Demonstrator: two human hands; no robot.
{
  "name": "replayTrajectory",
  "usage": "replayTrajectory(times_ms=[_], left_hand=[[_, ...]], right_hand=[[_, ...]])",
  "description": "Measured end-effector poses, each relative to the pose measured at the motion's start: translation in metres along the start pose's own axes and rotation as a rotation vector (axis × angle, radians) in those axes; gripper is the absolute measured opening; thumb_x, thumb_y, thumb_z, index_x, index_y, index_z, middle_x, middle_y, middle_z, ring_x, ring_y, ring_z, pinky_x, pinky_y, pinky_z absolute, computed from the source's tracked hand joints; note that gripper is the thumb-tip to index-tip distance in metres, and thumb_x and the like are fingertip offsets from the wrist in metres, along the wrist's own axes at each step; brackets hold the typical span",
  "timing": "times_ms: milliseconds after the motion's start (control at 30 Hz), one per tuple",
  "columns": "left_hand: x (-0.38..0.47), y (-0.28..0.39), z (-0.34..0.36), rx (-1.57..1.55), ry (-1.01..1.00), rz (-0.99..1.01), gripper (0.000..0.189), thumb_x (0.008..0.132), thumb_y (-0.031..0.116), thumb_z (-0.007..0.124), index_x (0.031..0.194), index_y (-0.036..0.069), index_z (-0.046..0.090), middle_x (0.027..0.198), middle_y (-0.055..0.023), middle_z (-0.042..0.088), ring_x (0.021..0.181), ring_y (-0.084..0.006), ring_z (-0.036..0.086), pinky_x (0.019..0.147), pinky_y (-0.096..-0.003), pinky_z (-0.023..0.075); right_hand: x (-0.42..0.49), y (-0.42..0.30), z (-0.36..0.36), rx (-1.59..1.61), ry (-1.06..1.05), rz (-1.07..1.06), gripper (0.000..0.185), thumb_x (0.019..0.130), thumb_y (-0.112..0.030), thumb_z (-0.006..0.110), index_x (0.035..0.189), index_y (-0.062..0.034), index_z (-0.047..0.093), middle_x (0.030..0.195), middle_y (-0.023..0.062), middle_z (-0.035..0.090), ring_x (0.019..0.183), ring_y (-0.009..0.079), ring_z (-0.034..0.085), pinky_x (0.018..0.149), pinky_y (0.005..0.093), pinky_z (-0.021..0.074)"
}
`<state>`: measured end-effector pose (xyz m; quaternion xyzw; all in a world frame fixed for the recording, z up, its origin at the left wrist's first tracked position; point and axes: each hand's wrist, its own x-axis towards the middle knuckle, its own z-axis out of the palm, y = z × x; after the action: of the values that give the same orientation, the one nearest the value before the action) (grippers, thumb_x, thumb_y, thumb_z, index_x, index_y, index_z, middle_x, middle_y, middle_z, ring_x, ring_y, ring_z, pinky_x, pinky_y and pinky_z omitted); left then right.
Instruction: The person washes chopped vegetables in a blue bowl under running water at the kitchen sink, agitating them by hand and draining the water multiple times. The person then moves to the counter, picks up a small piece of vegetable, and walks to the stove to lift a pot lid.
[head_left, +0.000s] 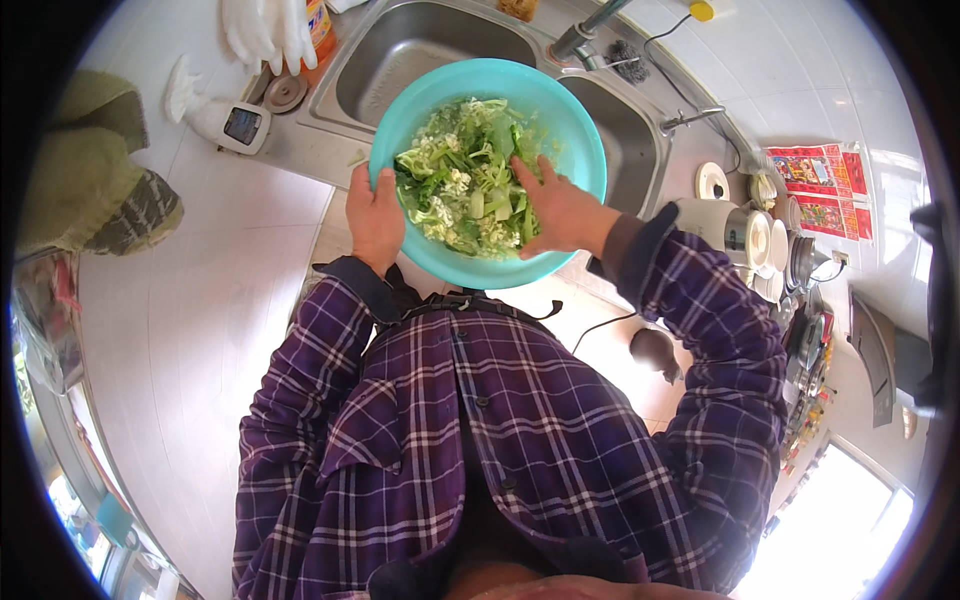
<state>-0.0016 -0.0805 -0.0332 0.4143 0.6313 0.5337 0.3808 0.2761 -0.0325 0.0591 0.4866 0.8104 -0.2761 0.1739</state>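
Observation:
A round turquoise plastic basin (581, 127) is held over the near side of a steel double sink. Cut leafy greens with pale stems and whitish floret-like pieces (465, 180) lie in it, seemingly in water. My left hand (376, 217) grips the basin's left rim, thumb on top. With fingers spread, my right hand (559, 210) rests on the greens at the basin's right side; its fingertips touch the leaves, and whether it pinches any of them I cannot tell.
Behind the basin are the left sink bowl (405, 75), the right sink bowl (630, 150) and a faucet (581, 41). White gloves (266, 30), an orange bottle (321, 34) and a white device with a small screen (244, 127) are at left. A white appliance (705, 217) stands at right.

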Motion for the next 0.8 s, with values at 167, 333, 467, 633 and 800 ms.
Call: replayTrajectory(times_ms=[167, 333, 467, 633, 800], left_hand=[[0.002, -0.003, -0.001, -0.017, -0.011, -0.031, 0.026, 0.111, 0.024, 0.055, 0.121, 0.000, 0.062, 0.096, -0.0069, 0.064, 0.085, -0.0164, 0.058, 0.078, -0.0358, 0.0478], [0.003, -0.006, -0.005, 0.005, -0.043, -0.043, 0.026, 0.111, 0.024, 0.054, 0.121, 0.000, 0.061, 0.097, -0.0056, 0.063, 0.086, -0.0144, 0.057, 0.078, -0.0347, 0.0479], [0.003, -0.004, -0.003, -0.058, -0.042, -0.044, 0.026, 0.111, 0.024, 0.054, 0.121, 0.000, 0.061, 0.097, -0.0057, 0.063, 0.086, -0.0141, 0.057, 0.079, -0.0343, 0.0483], [0.001, -0.001, -0.002, -0.047, -0.022, -0.034, 0.028, 0.111, 0.024, 0.054, 0.122, 0.000, 0.061, 0.099, -0.0068, 0.065, 0.089, -0.0154, 0.059, 0.082, -0.0347, 0.0488], [0.003, -0.001, -0.004, -0.029, -0.049, -0.076, 0.028, 0.111, 0.023, 0.054, 0.124, -0.001, 0.062, 0.101, -0.0082, 0.067, 0.091, -0.0171, 0.061, 0.084, -0.0357, 0.0491]], right_hand=[[0.018, -0.011, 0.002, 0.097, 0.034, -0.018, 0.115, 0.073, -0.017, 0.085, 0.165, -0.0038, 0.019, 0.137, 0.0365, 0.051, 0.113, 0.0519, 0.062, 0.097, 0.0534, 0.0531], [0.040, -0.017, -0.022, 0.113, 0.287, -0.264, 0.063, 0.084, -0.023, 0.076, 0.139, -0.0027, 0.053, 0.126, 0.0251, 0.061, 0.116, 0.0437, 0.063, 0.094, 0.0538, 0.0536], [0.070, -0.026, -0.017, -0.024, 0.516, -0.406, 0.069, 0.086, -0.032, 0.078, 0.145, -0.0065, 0.053, 0.135, 0.0255, 0.058, 0.128, 0.0458, 0.056, 0.102, 0.0558, 0.0516], [0.089, -0.030, 0.004, -0.063, 0.484, -0.133, 0.077, 0.090, -0.044, 0.076, 0.154, -0.0116, 0.049, 0.150, 0.0276, 0.049, 0.135, 0.0530, 0.049, 0.111, 0.0613, 0.0459], [0.095, -0.023, -0.014, 0.096, 0.189, -0.055, 0.073, 0.087, -0.045, 0.076, 0.147, -0.0081, 0.057, 0.152, 0.0279, 0.050, 0.137, 0.0492, 0.050, 0.111, 0.0575, 0.0475]])
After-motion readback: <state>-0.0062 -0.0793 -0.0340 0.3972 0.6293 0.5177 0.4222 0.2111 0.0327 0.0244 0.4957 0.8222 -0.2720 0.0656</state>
